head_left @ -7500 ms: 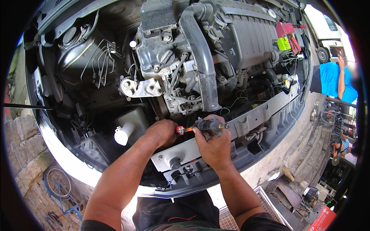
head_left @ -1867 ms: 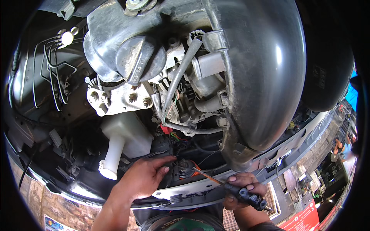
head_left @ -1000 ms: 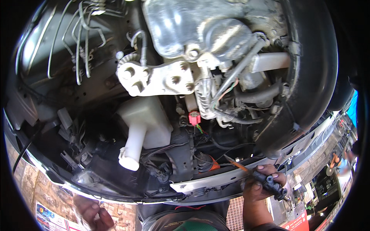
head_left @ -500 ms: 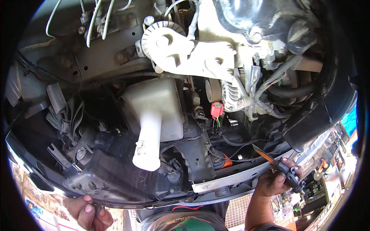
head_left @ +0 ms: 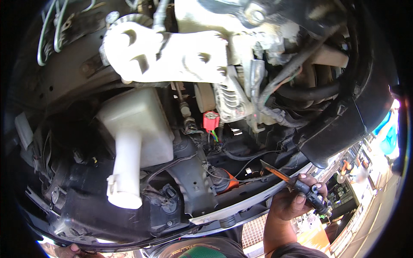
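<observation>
Head view: down at the far left, the left hand [head_left: 73, 249] shows as little more than a fingertip or two near the front edge of a black panel [head_left: 103, 217], the rest cut off by the frame; I can't tell whether it is spread, closed or pinching anything. Above the panel sits a white tank [head_left: 144, 120], its pale neck [head_left: 127, 167] slanting down toward us with the cap at the bottom. Over the tank, a metal bracket [head_left: 172, 56] glares in the sun. Then comes a red connector [head_left: 211, 121], green and yellow wires trailing from its underside, and below it to the right a round dark part with an orange edge [head_left: 232, 182]. A pale bar [head_left: 241, 208] crosses in front of that. At the bar's right end, the right hand [head_left: 297, 198] has its fingers and thumb closed round the dark body of a tool [head_left: 304, 189]. The tool is tilted, its orange shaft [head_left: 278, 173] pointing up and left, the tip over the wiring behind the bar. Above the hand bulges a fat black duct [head_left: 337, 133]. Farthest right, somebody's blue clothing [head_left: 389, 131] shows.
</observation>
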Demonstrator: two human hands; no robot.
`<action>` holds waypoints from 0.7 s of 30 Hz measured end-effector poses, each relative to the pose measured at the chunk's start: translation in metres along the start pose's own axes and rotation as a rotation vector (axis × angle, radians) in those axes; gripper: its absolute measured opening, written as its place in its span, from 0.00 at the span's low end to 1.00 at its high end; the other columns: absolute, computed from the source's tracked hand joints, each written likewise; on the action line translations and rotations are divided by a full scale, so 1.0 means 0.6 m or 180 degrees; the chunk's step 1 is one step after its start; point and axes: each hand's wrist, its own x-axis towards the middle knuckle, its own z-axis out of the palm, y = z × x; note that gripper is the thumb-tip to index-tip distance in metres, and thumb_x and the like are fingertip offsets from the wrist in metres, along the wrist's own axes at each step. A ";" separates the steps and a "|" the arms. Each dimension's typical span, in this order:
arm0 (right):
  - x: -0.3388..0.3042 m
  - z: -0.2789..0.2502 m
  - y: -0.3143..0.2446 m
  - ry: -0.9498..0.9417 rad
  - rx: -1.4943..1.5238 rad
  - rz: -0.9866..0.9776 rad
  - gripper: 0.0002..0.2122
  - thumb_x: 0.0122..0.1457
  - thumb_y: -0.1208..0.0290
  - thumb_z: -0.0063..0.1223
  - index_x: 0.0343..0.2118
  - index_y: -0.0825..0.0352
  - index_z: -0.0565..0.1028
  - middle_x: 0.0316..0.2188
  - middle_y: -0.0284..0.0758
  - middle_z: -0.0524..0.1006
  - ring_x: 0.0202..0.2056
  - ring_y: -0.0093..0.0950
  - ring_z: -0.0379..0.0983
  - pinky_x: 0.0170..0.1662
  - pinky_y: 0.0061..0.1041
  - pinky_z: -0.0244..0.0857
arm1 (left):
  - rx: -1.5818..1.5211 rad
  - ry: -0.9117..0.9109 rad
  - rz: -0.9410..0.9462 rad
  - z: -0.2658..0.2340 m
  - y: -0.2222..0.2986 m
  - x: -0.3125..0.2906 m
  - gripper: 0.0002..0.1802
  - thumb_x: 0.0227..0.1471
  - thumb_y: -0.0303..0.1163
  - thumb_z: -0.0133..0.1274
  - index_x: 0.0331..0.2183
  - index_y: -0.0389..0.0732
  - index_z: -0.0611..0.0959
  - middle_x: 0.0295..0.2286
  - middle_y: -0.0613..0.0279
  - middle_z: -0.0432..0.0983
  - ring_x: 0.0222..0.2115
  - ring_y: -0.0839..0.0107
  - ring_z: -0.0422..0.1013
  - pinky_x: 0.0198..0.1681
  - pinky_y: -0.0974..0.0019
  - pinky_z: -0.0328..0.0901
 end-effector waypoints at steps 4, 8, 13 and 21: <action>-0.003 -0.005 0.001 -0.0111 0.0013 -0.0017 0.28 0.62 0.54 0.72 0.52 0.54 0.60 0.40 0.40 0.81 0.42 0.30 0.76 0.51 0.33 0.69 | 0.0090 -0.0255 -0.0172 -0.010 0.012 0.003 0.15 0.61 0.30 0.62 0.45 0.31 0.80 0.33 0.48 0.81 0.31 0.60 0.73 0.36 0.58 0.69; -0.006 -0.005 0.001 -0.0150 -0.0119 -0.0059 0.29 0.63 0.53 0.71 0.52 0.54 0.57 0.39 0.38 0.81 0.42 0.30 0.77 0.51 0.34 0.70 | 0.0060 -0.0515 -0.0176 -0.018 0.010 0.012 0.15 0.62 0.30 0.62 0.45 0.30 0.80 0.34 0.46 0.80 0.32 0.58 0.73 0.36 0.59 0.70; -0.008 -0.015 0.000 -0.0359 -0.0156 -0.0194 0.29 0.63 0.55 0.69 0.55 0.57 0.59 0.41 0.41 0.80 0.42 0.31 0.75 0.50 0.32 0.67 | -0.0026 -0.0458 -0.0444 -0.009 0.018 0.015 0.15 0.62 0.29 0.63 0.45 0.30 0.80 0.34 0.47 0.78 0.33 0.59 0.74 0.36 0.61 0.71; -0.012 -0.036 0.002 -0.0438 -0.0480 -0.0239 0.32 0.63 0.52 0.67 0.61 0.60 0.61 0.41 0.39 0.77 0.42 0.30 0.69 0.49 0.31 0.61 | 0.0474 -0.0953 -0.0717 -0.027 0.042 0.038 0.13 0.61 0.28 0.62 0.44 0.32 0.79 0.35 0.48 0.77 0.34 0.60 0.74 0.37 0.61 0.71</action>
